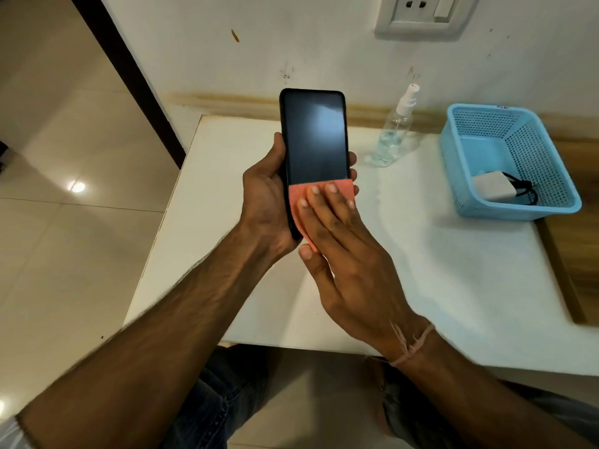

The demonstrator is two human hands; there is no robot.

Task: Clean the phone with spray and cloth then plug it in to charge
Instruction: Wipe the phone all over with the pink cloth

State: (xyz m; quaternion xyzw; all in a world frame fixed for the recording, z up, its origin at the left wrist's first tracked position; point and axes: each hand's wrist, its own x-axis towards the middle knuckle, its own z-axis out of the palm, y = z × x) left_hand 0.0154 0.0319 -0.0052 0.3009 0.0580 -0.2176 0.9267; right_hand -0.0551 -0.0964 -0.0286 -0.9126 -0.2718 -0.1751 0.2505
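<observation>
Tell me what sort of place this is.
Likely a room in a home: a small white table set against a scuffed wall, a wall socket above it, and a glossy tiled floor beside.

Single view: head-worn, wide-angle. Faces forward and steeply down over white table (453, 270), toward wall (324, 43). Close range: forearms (181, 303) enter from bottom corners, fill lower frame; phone (314, 140) near centre. Wall socket (421, 17) cropped at top edge, floor (64, 238) along left, knees (227, 400) at bottom below table edge.
</observation>
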